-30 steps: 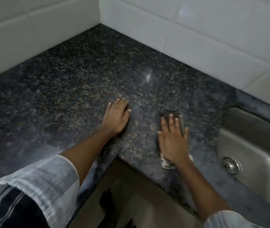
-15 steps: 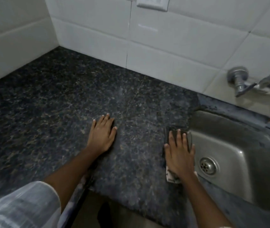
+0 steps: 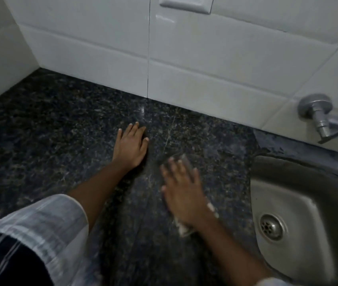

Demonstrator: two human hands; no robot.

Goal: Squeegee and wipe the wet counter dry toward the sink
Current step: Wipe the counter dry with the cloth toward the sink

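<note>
The dark speckled granite counter point(image 3: 60, 141) fills the middle of the view. My left hand point(image 3: 130, 146) lies flat on it, fingers apart, holding nothing. My right hand point(image 3: 182, 190), blurred by motion, presses flat on a small cloth pad point(image 3: 184, 229) whose pale end shows by the wrist and grey end past the fingertips. The pad sits on the counter left of the steel sink point(image 3: 300, 213), a hand's width from its rim. Faint wet streaks shine on the stone between the hands.
White tiled walls point(image 3: 205, 69) close the counter at the back and left. A metal tap point(image 3: 320, 118) sticks out of the wall above the sink. A wall socket plate point(image 3: 185, 4) sits at the top edge. The sink drain point(image 3: 271, 227) shows at the right.
My right hand with the pad has slid left, away from the sink rim it had reached half a second ago. My left hand stays flat on the counter. The view has tilted toward the back wall.
</note>
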